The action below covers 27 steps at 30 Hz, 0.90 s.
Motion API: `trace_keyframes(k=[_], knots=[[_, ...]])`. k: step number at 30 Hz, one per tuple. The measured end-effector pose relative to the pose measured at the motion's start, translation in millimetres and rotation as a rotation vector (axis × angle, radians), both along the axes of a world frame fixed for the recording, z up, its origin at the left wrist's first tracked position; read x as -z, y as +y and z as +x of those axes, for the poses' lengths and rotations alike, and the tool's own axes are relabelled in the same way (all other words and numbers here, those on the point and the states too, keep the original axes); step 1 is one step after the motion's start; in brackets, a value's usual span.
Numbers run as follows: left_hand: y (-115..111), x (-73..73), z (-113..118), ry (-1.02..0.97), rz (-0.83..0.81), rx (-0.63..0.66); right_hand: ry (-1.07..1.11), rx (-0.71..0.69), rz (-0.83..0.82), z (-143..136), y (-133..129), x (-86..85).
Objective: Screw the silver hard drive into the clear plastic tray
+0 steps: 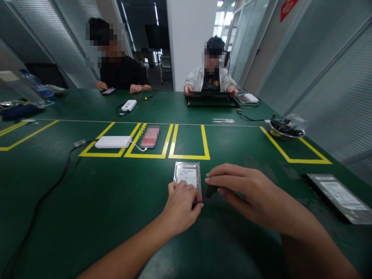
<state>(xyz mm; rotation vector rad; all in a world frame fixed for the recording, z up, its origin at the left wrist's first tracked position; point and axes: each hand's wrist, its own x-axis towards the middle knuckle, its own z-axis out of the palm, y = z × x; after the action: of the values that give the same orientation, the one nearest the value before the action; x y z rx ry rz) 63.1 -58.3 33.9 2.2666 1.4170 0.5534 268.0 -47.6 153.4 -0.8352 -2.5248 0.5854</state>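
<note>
A silver hard disk drive [188, 172] with a white label lies flat in front of me. My left hand [183, 203] is closed over its near end, hiding that part, with thumb and index finger at the right near corner. Just right of the drive is my right hand [241, 186], its fingers long and slightly bent with the thumb beneath them. Between those fingers and the thumb shows a small dark object [210, 190], whose kind I cannot make out. A gap separates the right fingertips from the drive.
Another drive [338, 195] lies at the right. Yellow tape outlines [188, 157] mark the green table [101, 217]. A white power bank [113, 142], a cabled phone [150, 136] and a bowl of cables [286, 128] stand beyond. Across sit two people, one holding a black panel [212, 100].
</note>
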Motion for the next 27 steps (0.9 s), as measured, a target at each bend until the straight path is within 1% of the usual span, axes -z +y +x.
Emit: trace_keyframes(k=[5, 12, 17, 23, 27], knots=[[-0.1, 0.5, 0.5, 0.009, 0.001, 0.002, -0.056, 0.047, -0.023, -0.7, -0.3, -1.0], [-0.2, 0.6, 0.3, -0.001, -0.003, 0.001, -0.021, 0.002, -0.02, 1.7, 0.4, -1.9], [-0.6, -0.9, 0.6, 0.008, -0.003, 0.003, -0.077, 0.086, -0.043, 0.8, 0.7, -3.8], [-1.0, -3.0, 0.1, 0.018, -0.022, 0.003, -0.034, 0.043, -0.031, 0.9, -1.5, -4.6], [-0.9, -3.8, 0.6, 0.025, -0.026, 0.007, -0.034, 0.115, -0.034, 0.4, 0.1, -2.1]])
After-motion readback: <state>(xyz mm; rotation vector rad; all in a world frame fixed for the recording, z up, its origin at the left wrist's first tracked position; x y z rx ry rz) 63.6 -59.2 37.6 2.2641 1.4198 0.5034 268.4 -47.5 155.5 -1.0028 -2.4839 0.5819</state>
